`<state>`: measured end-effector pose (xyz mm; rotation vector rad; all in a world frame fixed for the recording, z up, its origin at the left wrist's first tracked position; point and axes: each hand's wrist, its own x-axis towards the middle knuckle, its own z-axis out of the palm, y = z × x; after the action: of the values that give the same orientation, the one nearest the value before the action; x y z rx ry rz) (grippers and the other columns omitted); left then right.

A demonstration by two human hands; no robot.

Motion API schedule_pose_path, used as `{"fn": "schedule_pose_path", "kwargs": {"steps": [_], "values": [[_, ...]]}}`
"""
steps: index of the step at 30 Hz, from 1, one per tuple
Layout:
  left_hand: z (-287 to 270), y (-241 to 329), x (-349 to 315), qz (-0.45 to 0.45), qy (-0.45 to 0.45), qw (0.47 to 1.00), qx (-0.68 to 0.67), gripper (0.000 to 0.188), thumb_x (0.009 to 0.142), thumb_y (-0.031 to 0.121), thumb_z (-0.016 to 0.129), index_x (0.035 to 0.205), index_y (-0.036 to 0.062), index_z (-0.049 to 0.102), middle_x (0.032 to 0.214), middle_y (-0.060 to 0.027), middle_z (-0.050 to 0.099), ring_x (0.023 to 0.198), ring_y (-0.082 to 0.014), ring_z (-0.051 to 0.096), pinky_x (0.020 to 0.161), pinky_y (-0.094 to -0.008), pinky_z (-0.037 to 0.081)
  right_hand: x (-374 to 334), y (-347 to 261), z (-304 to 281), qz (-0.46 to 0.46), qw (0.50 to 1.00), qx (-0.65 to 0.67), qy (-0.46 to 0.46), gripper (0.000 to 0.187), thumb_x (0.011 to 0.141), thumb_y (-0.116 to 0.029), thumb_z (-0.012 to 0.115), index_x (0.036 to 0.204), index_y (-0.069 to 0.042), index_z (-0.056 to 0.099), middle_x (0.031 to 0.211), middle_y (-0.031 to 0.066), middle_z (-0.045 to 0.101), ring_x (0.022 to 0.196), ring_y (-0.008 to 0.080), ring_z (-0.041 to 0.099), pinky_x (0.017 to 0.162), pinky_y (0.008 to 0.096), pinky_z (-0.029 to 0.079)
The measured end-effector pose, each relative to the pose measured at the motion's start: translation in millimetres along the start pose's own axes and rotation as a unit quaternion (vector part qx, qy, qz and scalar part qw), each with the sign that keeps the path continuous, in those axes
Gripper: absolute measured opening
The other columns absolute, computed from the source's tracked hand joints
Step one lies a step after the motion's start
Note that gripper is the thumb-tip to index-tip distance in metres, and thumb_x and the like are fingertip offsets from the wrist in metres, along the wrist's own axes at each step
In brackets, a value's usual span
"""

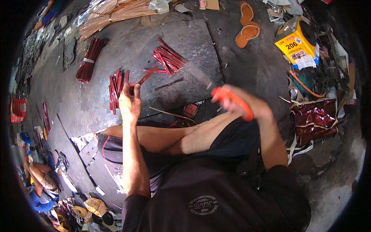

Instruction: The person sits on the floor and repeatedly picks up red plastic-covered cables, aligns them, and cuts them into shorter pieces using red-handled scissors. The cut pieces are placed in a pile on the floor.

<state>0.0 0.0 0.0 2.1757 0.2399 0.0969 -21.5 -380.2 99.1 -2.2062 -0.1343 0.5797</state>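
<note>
Between the thumb and fingers of my left hand (130,101) is a thin dark red strip (148,75), pointing up and right. My right hand (236,101) is closed around orange-handled scissors (232,99), blurred by motion, with their long metal blade (198,75) pointing up and left. The blade's end reaches the right side of a loose pile of shiny red strips (168,57) on the dark board (127,50). Just left of my left hand lies a second pile of red strips (115,91). A dark strip (169,84) lies alone below the first pile.
A tied bundle of dark red strips (91,60) lies at the left. Long tan strips (112,15) are at the back, brown sandals (247,25) beyond the board. On the right are a yellow box (296,44) and shiny red sheeting (315,120). Another person (40,181) sits lower left.
</note>
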Motion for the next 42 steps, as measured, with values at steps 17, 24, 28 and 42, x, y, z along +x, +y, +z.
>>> {"fn": "schedule_pose_path", "kwargs": {"steps": [17,24,28,42], "values": [[7,85,-59,-0.139,-0.235,0.911,-0.310,0.025,0.099,0.013,0.056,0.118,0.0003,0.063,0.096,-0.0043,0.070,0.085,-0.0087,0.059,0.078,-0.0241,0.047,91,179,-7,-0.197,0.918,-0.301,0.166,0.036,0.089,0.000,0.056,0.124,-0.007,0.059,0.111,0.0174,0.059,0.099,0.0372,0.061,0.086,0.0439,0.051],[2,90,-63,-0.112,-0.215,0.930,-0.275,0.023,0.098,0.017,0.060,0.114,0.0012,0.066,0.092,-0.0032,0.070,0.082,-0.0073,0.059,0.073,-0.0234,0.047,93,152,-12,-0.175,0.928,-0.216,0.247,0.012,0.094,-0.008,0.058,0.103,-0.003,0.063,0.092,0.0131,0.061,0.085,0.0301,0.066,0.074,0.0374,0.052],[-2,101,-66,-0.110,-0.198,0.939,-0.260,0.021,0.097,0.018,0.062,0.110,0.0018,0.069,0.090,-0.0018,0.070,0.080,-0.0060,0.058,0.072,-0.0221,0.046,62,73,-12,-0.085,0.974,0.080,0.197,0.014,0.099,-0.014,0.056,0.108,-0.004,0.060,0.095,0.0071,0.064,0.082,0.0169,0.069,0.075,0.0287,0.054],[-30,138,-95,-0.006,-0.136,0.964,-0.230,0.020,0.094,0.011,0.063,0.111,0.0012,0.070,0.085,-0.0034,0.071,0.078,-0.0064,0.061,0.071,-0.0231,0.049,-20,-93,87,-0.324,0.925,0.054,0.189,0.018,0.086,0.004,0.067,0.102,-0.003,0.065,0.095,0.0115,0.069,0.087,0.0248,0.069,0.072,0.0333,0.054]]}}
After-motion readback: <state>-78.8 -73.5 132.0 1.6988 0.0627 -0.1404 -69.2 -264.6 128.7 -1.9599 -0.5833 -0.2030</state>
